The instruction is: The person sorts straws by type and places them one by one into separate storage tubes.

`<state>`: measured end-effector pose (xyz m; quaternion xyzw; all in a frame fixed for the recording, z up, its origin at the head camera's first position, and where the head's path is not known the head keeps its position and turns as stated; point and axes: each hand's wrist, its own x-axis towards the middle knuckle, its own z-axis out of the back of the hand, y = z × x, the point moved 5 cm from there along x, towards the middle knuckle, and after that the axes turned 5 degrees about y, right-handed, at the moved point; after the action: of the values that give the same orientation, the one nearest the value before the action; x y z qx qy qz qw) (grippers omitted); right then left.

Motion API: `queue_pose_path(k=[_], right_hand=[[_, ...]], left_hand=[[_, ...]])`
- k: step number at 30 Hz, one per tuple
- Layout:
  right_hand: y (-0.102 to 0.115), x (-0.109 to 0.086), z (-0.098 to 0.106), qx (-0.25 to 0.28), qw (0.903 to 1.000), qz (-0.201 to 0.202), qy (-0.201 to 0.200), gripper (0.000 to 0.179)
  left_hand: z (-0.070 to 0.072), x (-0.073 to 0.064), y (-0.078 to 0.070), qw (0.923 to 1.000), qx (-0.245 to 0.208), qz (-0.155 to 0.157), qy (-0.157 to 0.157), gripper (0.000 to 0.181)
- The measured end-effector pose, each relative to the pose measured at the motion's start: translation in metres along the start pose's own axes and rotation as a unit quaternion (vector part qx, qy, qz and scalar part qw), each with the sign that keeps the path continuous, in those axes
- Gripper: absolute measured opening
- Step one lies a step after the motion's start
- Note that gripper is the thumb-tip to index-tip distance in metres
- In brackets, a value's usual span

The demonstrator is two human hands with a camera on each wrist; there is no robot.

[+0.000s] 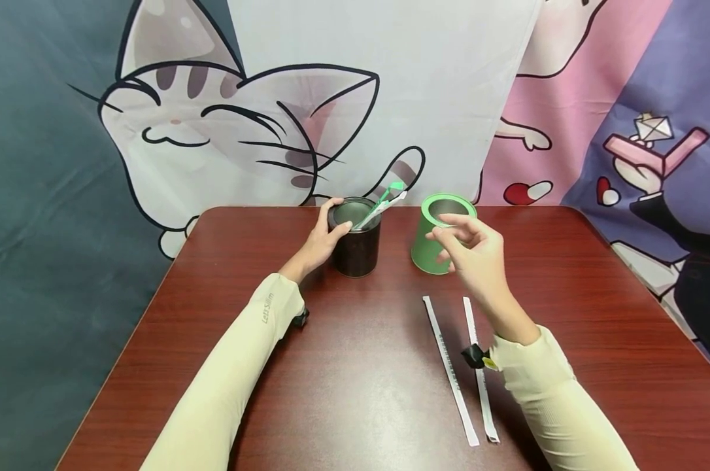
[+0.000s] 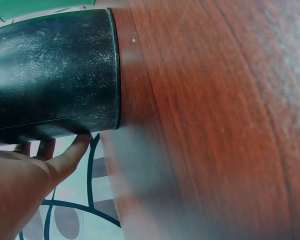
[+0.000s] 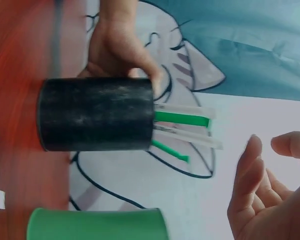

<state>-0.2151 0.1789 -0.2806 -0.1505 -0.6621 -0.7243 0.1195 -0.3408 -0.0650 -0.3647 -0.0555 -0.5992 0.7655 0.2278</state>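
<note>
My left hand [image 1: 320, 242] holds the black can [image 1: 356, 252] by its left side, with the thumb at the near rim. In the left wrist view its fingers touch the can's dark, scuffed wall [image 2: 55, 75]. Green stick-like pieces [image 3: 182, 118] and slim white paper-wrapped sticks [image 3: 190, 136] lean out of the can's mouth. My right hand [image 1: 473, 252] hovers in front of the green can [image 1: 425, 245], partly covering it. Its fingers are loosely bent and hold nothing; in the right wrist view, thumb and forefinger stand apart beyond the stick tips.
Two long white printed paper-wrapped strips [image 1: 449, 366] lie on the reddish-brown table [image 1: 343, 392], one partly under my right wrist. Both cans stand near the table's far edge. Behind it hangs a cloth with a cartoon cat [image 1: 184, 157]; a dark object [image 1: 708, 307] is at right.
</note>
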Motion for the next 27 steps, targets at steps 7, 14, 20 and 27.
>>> queue_pose_path(k=[7, 14, 20, 27], right_hand=[[-0.001, -0.012, 0.015, 0.030, 0.9994, 0.009, 0.016, 0.022], [-0.006, -0.022, 0.032, -0.013, 0.9993, -0.032, 0.014, 0.024], [-0.022, -0.026, 0.041, -0.166, 0.9708, -0.110, 0.133, 0.036], [-0.045, -0.024, 0.041, -0.207, 0.9495, -0.147, 0.185, 0.042]], left_hand=[[-0.002, -0.004, -0.008, 0.9999, 0.014, -0.008, -0.004, 0.056], [-0.003, -0.004, -0.005, 0.9998, 0.019, -0.005, -0.005, 0.059], [-0.002, -0.003, 0.000, 0.9998, 0.016, 0.000, -0.011, 0.057], [-0.004, -0.010, -0.010, 0.9998, 0.015, 0.006, -0.014, 0.060]])
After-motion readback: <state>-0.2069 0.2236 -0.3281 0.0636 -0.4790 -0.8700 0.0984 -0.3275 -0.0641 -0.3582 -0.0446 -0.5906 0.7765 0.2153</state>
